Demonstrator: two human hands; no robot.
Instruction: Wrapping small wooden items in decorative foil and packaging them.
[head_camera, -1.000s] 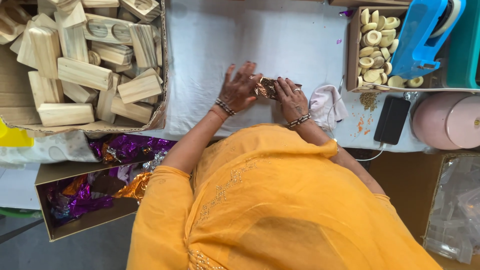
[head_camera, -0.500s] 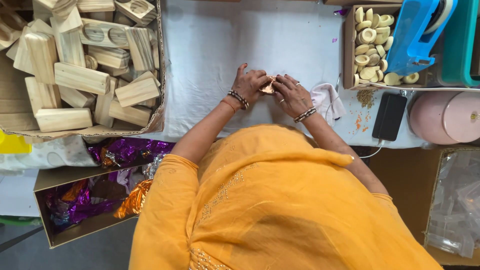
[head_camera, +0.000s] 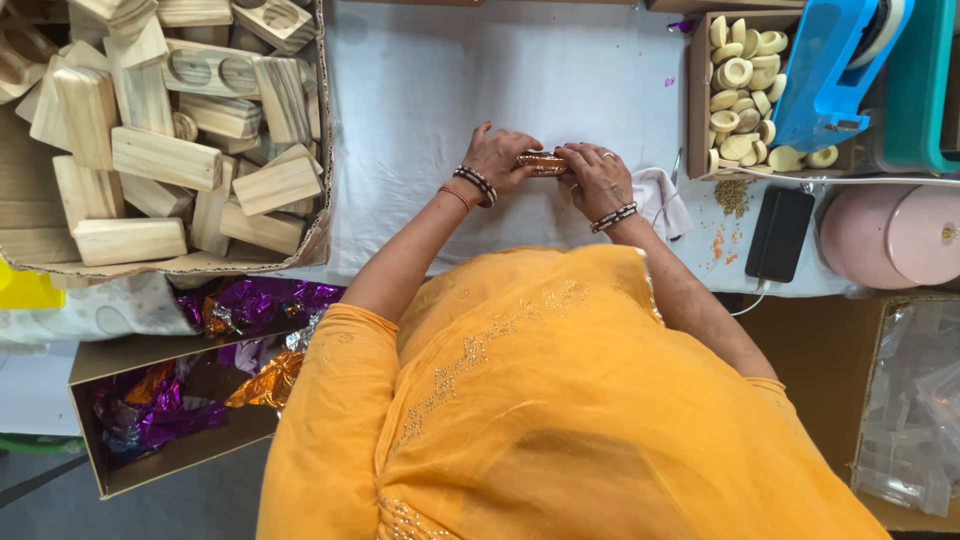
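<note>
Both of my hands meet over the white-covered table (head_camera: 420, 110). My left hand (head_camera: 497, 158) and my right hand (head_camera: 596, 178) grip the two ends of a small block wrapped in shiny orange-gold foil (head_camera: 541, 163), held between them just above the cloth. Bangles ring both wrists. My orange garment (head_camera: 560, 400) fills the lower middle of the view and hides the table's near edge.
A cardboard box of wooden blocks (head_camera: 160, 150) stands at the left. A box of pale round pieces (head_camera: 740, 80) sits at the right, by a blue tape dispenser (head_camera: 830, 70), a dark phone (head_camera: 780, 232) and pink round lids (head_camera: 890, 235). A box of purple and orange foil wrappers (head_camera: 180, 400) lies lower left.
My hands have closed together around the foil-wrapped block, the fingers folding the wrapper tighter. The view has shifted slightly.
</note>
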